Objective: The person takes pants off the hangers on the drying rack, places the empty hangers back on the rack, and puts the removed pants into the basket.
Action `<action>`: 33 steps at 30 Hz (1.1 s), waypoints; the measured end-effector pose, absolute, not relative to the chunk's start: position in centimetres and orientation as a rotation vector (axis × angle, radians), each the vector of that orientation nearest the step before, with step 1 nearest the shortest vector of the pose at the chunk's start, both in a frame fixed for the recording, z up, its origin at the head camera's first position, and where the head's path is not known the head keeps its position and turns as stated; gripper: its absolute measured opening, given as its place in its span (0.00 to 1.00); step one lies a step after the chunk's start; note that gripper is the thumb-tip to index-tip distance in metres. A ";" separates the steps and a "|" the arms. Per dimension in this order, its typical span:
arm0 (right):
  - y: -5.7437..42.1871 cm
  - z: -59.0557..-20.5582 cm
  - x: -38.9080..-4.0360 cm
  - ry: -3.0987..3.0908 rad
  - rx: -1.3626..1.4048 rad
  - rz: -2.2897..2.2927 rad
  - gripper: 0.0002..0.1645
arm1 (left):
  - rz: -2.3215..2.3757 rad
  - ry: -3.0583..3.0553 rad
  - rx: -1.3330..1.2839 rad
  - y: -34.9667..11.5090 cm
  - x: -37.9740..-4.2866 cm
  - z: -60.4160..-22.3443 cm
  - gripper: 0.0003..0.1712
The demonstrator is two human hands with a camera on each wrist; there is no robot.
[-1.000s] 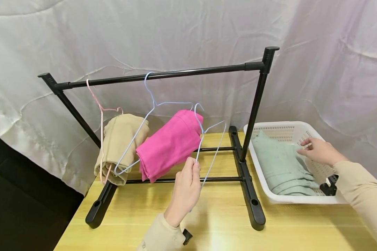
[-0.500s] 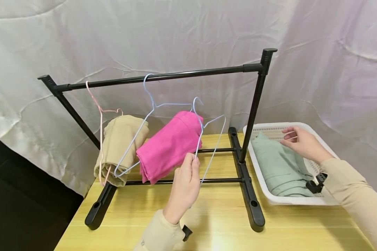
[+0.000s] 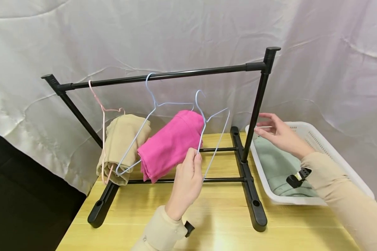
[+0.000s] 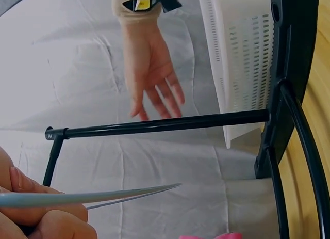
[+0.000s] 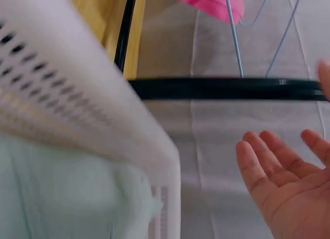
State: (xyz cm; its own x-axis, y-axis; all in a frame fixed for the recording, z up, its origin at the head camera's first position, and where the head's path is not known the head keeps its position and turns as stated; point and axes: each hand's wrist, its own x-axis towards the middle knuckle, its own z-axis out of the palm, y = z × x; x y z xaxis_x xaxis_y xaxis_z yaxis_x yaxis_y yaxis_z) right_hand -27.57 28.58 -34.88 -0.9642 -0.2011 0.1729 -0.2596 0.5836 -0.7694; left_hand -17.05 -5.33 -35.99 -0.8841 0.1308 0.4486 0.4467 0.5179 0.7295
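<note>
My left hand point(image 3: 186, 183) grips a light blue wire hanger point(image 3: 202, 134) by its side, in front of the rack, with the hook pointing up. No cloth hangs on this hanger. In the left wrist view, the fingers curl round the pale blue wire point(image 4: 103, 196). My right hand point(image 3: 281, 136) is empty, its fingers spread and loosely bent, over the back left of the white basket point(image 3: 342, 158) beside the rack's right post. Folded pale green cloth point(image 3: 274, 164) lies in that basket, partly hidden under the right hand and wrist.
A black rack point(image 3: 188, 74) stands on the wooden table point(image 3: 220, 216). From its bar hang a pink hanger point(image 3: 103, 139) with folded beige cloth point(image 3: 125, 139) and a blue hanger point(image 3: 152, 104) with folded bright pink cloth point(image 3: 172, 146). A pale curtain point(image 3: 182, 31) hangs behind.
My right hand has moved left across the basket, from its right part to near the rack's right post. The hanger in my left hand has risen slightly.
</note>
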 end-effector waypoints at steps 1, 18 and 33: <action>28.1 -34.8 -27.6 -2.725 0.404 1.366 0.47 | -1.314 -2.426 -0.482 -5.3 -17.1 -36.0 0.12; 24.1 -35.6 -29.7 -2.437 0.533 1.431 0.26 | -1.298 -2.402 -0.471 -5.4 -17.1 -35.6 0.12; 23.6 -35.8 -30.0 -2.447 0.467 1.401 0.26 | -1.256 -2.375 -0.494 -5.3 -17.2 -34.8 0.12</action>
State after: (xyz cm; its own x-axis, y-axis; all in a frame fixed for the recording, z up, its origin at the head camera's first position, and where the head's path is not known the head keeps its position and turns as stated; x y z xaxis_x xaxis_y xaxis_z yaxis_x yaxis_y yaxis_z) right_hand -29.95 23.62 -35.81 -0.9076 -0.1371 0.3967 -0.4115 0.4768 -0.7767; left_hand -17.22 -5.29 -34.76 -0.8544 0.1183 0.5060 0.4848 0.5319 0.6943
